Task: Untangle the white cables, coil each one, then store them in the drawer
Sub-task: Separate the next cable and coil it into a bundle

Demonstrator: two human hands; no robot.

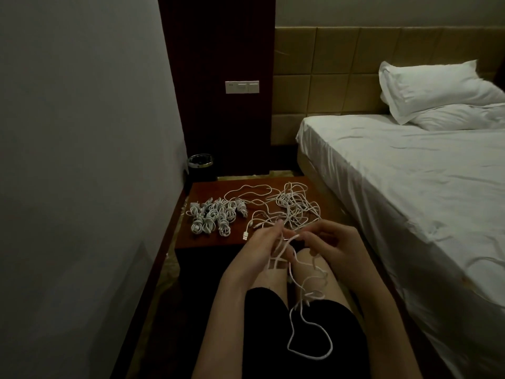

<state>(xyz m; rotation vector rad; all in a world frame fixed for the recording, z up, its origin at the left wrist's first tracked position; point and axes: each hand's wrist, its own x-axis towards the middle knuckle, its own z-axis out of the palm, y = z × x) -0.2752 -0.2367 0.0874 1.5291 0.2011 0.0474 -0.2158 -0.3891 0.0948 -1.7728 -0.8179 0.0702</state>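
A loose tangle of white cables point(293, 209) lies on the right half of a dark red bedside table point(207, 239). Several coiled white cables point(214, 217) sit bundled on the table's left half. A USB plug end point(245, 236) lies near the table's front edge. My left hand point(262, 242) holds a few loops of one white cable point(306, 329). My right hand point(333, 242) pinches the same cable close to the left fingers. Its free length hangs down over my lap in a wide loop. No drawer is visible.
A bed with white sheets point(410, 187) and a pillow point(437, 88) fills the right side. A grey wall point(82, 160) runs close on the left. A small black bin point(200, 165) stands behind the table below a switch panel point(242, 87).
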